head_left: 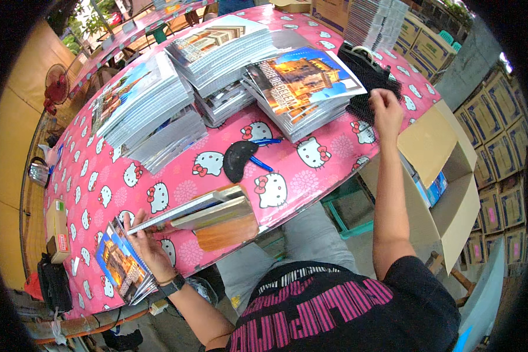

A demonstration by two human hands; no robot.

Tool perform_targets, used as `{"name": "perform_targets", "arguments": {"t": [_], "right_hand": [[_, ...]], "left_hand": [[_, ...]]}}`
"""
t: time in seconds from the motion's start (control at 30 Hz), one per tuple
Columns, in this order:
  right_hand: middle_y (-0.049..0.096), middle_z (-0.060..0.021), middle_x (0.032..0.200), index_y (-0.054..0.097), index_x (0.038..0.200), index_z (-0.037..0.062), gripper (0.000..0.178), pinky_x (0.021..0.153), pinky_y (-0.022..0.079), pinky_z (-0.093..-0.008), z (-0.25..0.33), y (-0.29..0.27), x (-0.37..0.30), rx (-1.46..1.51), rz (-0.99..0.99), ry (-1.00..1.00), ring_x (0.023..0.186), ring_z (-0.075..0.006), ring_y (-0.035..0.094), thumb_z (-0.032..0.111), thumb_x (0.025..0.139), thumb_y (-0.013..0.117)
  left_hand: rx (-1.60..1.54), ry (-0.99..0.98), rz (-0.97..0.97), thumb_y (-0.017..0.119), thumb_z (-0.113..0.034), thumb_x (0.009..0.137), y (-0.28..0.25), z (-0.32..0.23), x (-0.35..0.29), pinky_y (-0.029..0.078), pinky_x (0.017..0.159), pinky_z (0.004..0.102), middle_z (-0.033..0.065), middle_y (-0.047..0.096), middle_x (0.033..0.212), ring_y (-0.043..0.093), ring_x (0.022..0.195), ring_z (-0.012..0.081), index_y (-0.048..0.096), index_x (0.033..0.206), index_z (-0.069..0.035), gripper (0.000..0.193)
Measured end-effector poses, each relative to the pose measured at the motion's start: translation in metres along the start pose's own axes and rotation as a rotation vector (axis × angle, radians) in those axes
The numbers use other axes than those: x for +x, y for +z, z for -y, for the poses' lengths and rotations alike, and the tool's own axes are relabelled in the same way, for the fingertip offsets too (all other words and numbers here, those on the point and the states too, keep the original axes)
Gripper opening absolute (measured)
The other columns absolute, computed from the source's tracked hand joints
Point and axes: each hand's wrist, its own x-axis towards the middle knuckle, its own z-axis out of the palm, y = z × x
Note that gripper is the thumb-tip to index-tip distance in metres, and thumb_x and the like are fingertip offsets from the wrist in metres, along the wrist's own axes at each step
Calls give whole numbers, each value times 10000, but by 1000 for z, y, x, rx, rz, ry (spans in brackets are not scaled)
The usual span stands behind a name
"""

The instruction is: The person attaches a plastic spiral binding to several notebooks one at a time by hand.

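My left hand [149,249], a dark watch at its wrist, has its fingers spread at the near end of a thin booklet [185,210] that leans along a wooden block [226,232]. Left of that hand lies a small pile of spiral-bound booklets [122,267] with a castle picture on the cover. My right hand [388,114] is raised at the right, fingertips pinched together beside a black mesh-like bundle [364,73]. What they hold, if anything, is too small to tell. Close to it stands a booklet stack [305,82] with a tower cover.
Two more booklet stacks [144,100] [220,44] stand on the pink patterned tablecloth [123,193]. Blue-handled pliers [261,154] rest by a black pad [239,161]. An open carton [440,176] is at the table's right edge. Boxes [498,123] are piled beyond.
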Motion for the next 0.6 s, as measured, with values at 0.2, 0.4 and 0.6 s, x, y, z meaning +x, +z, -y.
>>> {"name": "perform_targets", "arguments": {"t": [0.2, 0.4, 0.6], "right_hand": [[593, -78, 1025, 634, 1046, 136, 376, 868, 425, -504, -85, 44, 15, -814, 380, -160, 1066, -278, 518, 304, 719, 712], [593, -141, 985, 577, 916, 36, 257, 802, 478, -436, -89, 44, 28, -786, 550, -277, 983, -326, 550, 194, 740, 679], [616, -159, 924, 602, 891, 25, 185, 811, 470, -426, -85, 43, 33, -726, 538, -430, 920, -341, 567, 145, 757, 647]], "left_hand": [[132, -100, -76, 504, -296, 916, 23, 6, 7, 397, 847, 324, 132, 612, 1026, 555, 940, 190, 495, 1189, -9, 397], [122, -57, -147, 495, -249, 911, 38, 5, 5, 399, 857, 312, 121, 625, 1024, 561, 977, 184, 496, 1185, 11, 378], [105, -133, -170, 467, -293, 925, 44, -3, -1, 407, 833, 295, 86, 620, 955, 547, 927, 156, 507, 1208, 4, 412]]}}
